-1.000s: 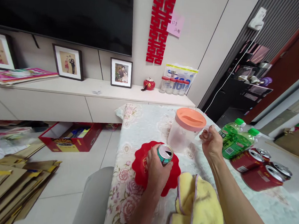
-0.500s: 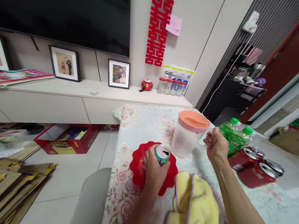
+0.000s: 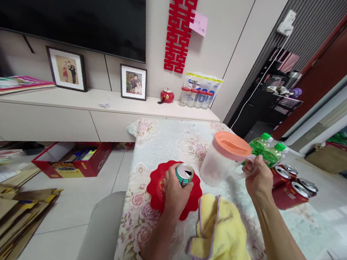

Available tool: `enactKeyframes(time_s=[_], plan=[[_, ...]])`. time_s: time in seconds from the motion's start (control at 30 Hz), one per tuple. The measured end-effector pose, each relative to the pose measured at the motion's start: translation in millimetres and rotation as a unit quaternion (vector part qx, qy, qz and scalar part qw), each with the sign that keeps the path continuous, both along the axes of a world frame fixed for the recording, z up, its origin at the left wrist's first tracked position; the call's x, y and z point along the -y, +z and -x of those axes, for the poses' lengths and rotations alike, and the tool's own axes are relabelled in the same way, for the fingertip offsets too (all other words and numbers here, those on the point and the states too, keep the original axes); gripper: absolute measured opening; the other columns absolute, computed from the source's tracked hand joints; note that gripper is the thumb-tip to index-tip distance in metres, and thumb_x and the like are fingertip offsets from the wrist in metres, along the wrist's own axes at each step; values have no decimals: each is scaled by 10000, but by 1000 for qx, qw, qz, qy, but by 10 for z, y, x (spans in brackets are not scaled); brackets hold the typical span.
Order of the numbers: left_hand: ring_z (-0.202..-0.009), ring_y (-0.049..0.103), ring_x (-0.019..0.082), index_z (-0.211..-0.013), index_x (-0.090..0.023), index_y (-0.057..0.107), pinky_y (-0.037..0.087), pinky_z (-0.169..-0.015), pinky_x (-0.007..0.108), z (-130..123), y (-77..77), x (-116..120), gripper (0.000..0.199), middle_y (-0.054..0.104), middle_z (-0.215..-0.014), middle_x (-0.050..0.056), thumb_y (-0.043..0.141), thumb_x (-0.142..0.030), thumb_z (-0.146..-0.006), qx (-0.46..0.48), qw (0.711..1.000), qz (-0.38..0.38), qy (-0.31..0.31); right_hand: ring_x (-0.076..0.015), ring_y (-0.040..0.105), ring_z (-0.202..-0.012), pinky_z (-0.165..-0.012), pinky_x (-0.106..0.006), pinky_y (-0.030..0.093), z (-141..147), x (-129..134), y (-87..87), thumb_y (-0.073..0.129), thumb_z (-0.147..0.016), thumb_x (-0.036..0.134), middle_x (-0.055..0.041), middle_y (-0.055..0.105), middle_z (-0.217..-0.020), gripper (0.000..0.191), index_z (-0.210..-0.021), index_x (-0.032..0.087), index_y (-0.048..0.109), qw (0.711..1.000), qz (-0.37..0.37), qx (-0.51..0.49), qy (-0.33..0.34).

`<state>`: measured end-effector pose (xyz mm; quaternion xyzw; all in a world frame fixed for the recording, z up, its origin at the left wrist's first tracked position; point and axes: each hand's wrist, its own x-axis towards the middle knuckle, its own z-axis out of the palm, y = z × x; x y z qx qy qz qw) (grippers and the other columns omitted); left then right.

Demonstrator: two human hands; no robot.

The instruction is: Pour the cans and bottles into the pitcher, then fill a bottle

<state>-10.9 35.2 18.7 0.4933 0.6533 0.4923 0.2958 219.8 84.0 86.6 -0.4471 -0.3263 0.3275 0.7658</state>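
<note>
I count one silver-topped teal can (image 3: 184, 172), gripped by my left hand (image 3: 174, 193) over one red scalloped tray (image 3: 155, 183); one coral-lidded translucent plastic pitcher (image 3: 218, 167), its handle in my right hand's (image 3: 259, 178) curled fingers, now nearer two green-capped bottles (image 3: 271, 156).

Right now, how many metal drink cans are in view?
5: one green-and-silver can in the left hand, four more cans clustered beyond the right hand, beside green-capped plastic bottles. Others could be hidden.
</note>
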Motion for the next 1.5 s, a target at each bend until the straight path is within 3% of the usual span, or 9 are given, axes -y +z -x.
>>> enactKeyframes(time_s=[0.27,0.47,0.57,0.7,0.87,1.1,1.27,1.4,1.5], plan=[[-1287,578,308,-1265,-244,518,427,-1117,495,6,25,-1,647,623,-1317,88,796,-44,-716,8,1000,12,-7,-130,628,-821,-669,-225,468,-152,196,-99,838,-594,640,-19,692,-971,611,-958,176,678,997,54,21,-51],[-1317,559,331,-1309,-244,507,418,-1121,503,-9,48,16,673,612,-1373,106,802,-83,-726,0,999,39,-5,-205,651,-1051,-750,-253,502,-109,901,-385,883,-624,562,-49,703,-1215,596,-1087,214,740,979,151,108,-83],[-1358,530,331,-1344,-247,479,385,-1151,506,-19,39,18,709,593,-1410,108,797,-90,-730,8,999,37,-2,-280,642,-1157,-860,-335,543,1,1282,-511,765,-770,644,-75,702,-1241,529,-1108,238,770,912,213,346,46],[-1385,513,325,-1361,-258,461,369,-1163,483,-21,36,19,761,586,-1410,104,811,-98,-704,4,1000,28,-4,-286,614,-1222,-998,-421,531,142,1490,-627,680,-902,575,-73,625,-1349,448,-1259,311,738,792,155,581,107],[-1312,548,329,-1324,-249,507,401,-1116,468,-8,75,29,674,612,-1338,102,819,-164,-732,-11,999,42,-11,-258,613,-1112,-906,-422,526,240,1381,-637,573,-1014,440,-55,648,-1219,243,-1005,341,795,727,65,675,109],[-1289,558,332,-1282,-250,525,403,-1103,473,-18,78,23,635,620,-1324,109,815,-170,-723,-16,999,40,-3,-169,635,-866,-720,-287,491,523,1220,-62,619,-1009,311,-39,658,-989,123,-953,260,716,744,-92,661,41],[-1269,565,336,-1264,-270,526,419,-1074,479,-23,51,20,611,635,-1274,92,819,-187,-734,-19,999,32,0,-114,590,-667,-592,-249,411,797,1010,201,606,-1018,242,4,625,-780,107,-915,217,619,707,-139,689,-77],[-1243,579,342,-1259,-258,544,435,-1049,482,-28,37,16,520,638,-1278,114,788,-227,-800,-17,1000,20,7,-128,595,-703,-636,-253,412,992,779,210,626,-999,169,-18,644,-803,96,-914,205,603,675,-177,695,-171],[-1242,575,343,-1265,-264,553,433,-1052,485,-27,43,20,466,642,-1274,115,730,-207,-839,-14,1000,22,6,-152,600,-746,-688,-270,423,1120,569,92,574,-1029,187,-55,660,-849,107,-945,180,642,662,-166,716,-143]])
